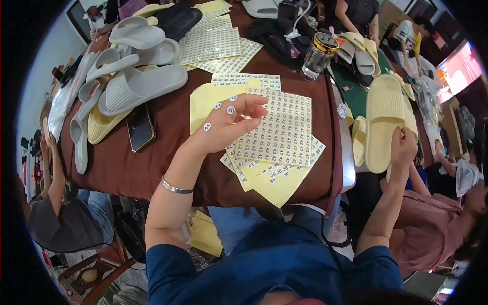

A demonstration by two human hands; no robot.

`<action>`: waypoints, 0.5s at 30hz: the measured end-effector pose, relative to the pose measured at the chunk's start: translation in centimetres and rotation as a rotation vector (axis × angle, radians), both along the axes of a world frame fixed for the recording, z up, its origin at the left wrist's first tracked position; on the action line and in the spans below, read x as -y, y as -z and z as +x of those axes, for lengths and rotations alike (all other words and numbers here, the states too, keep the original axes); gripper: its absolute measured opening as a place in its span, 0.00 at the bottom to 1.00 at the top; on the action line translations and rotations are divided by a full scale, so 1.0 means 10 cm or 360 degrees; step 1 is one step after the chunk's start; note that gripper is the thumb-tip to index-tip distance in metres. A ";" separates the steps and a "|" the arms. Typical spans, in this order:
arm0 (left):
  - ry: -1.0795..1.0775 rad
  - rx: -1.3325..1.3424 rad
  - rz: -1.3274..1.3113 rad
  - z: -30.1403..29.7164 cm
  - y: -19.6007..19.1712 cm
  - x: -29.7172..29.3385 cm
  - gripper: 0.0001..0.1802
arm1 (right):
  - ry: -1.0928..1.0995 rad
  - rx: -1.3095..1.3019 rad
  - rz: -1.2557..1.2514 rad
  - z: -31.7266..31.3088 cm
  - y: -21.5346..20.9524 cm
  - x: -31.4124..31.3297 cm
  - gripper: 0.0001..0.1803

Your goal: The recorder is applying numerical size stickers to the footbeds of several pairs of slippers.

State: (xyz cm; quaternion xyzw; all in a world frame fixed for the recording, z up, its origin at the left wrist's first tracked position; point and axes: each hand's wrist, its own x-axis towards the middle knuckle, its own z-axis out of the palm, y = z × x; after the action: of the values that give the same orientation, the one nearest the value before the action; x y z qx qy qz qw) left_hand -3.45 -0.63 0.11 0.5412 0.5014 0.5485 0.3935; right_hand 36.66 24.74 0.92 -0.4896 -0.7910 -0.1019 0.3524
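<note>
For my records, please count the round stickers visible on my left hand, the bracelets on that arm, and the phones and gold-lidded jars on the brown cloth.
Stickers: 4
Bracelets: 1
Phones: 1
Jars: 1
Total: 7

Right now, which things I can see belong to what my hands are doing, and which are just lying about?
Apparently in use:
- pale yellow slipper, in the right hand
- round stickers, on the left hand
- sticker sheets, by that hand

Probably just lying about:
- dark phone, beside the grey slippers
- glass jar with gold-coloured lid
</note>
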 end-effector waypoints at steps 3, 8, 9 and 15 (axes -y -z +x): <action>-0.0056 0.0050 0.0056 -0.10 0.09 -0.05 0.23 | -0.0298 -0.0153 0.0057 -0.18 -0.26 0.49 0.07; -0.0633 -0.0129 0.0226 -0.38 -0.01 0.06 0.21 | -0.0593 -0.0624 -0.0197 -0.46 -0.22 1.00 0.04; -0.0623 -0.0116 0.0207 -0.40 0.01 0.05 0.21 | -0.0588 -0.0632 -0.0235 -0.61 -0.23 1.13 0.04; -0.0834 -0.0775 0.0286 -0.34 0.00 0.07 0.17 | -0.0768 -0.0277 -0.0246 -1.09 -0.29 1.27 0.06</action>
State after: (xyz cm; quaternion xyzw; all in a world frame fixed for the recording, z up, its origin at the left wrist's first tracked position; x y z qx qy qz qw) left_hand -6.81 -1.36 0.09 0.5415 0.6517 0.5277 0.0597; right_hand 25.80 12.03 3.85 -0.3192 -0.8570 0.0882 0.3947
